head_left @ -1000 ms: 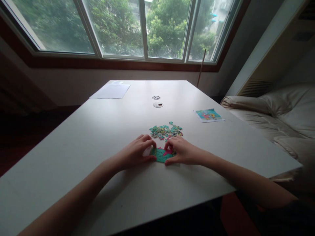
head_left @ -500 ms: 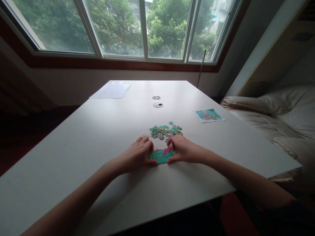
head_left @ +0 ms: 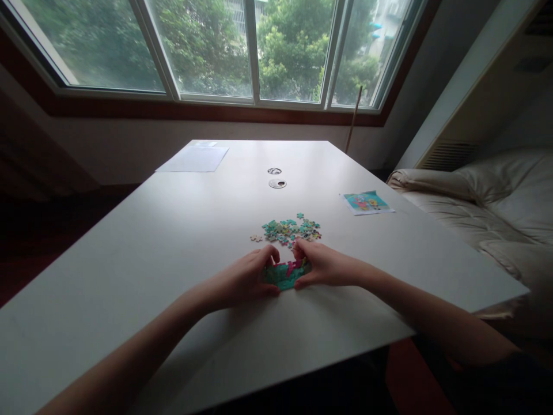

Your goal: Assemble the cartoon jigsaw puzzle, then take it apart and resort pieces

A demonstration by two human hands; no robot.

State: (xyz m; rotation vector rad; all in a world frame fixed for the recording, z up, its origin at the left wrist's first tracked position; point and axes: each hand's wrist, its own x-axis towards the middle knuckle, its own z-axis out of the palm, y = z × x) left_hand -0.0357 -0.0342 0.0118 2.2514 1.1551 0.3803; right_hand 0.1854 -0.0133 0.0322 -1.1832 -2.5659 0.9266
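A joined section of jigsaw puzzle, teal with pink along its far edge, lies between my two hands near the front of the white table. My left hand grips its left side, thumb at the near edge and fingers curled at the far edge. On the other side my right hand holds it the same way. Fingers cover both ends of the section. Just beyond them is a heap of loose puzzle pieces, with a few pale pieces at its left.
A colourful picture sheet rests at the right of the table. White paper lies at the far left. Two round discs sit in the tabletop's middle. A cream sofa stands along the right side.
My left hand has shifted slightly right, its fingers now over the section's far edge, uncovering the pale pieces. The section looks slightly tilted or bowed now. My right hand has barely moved.
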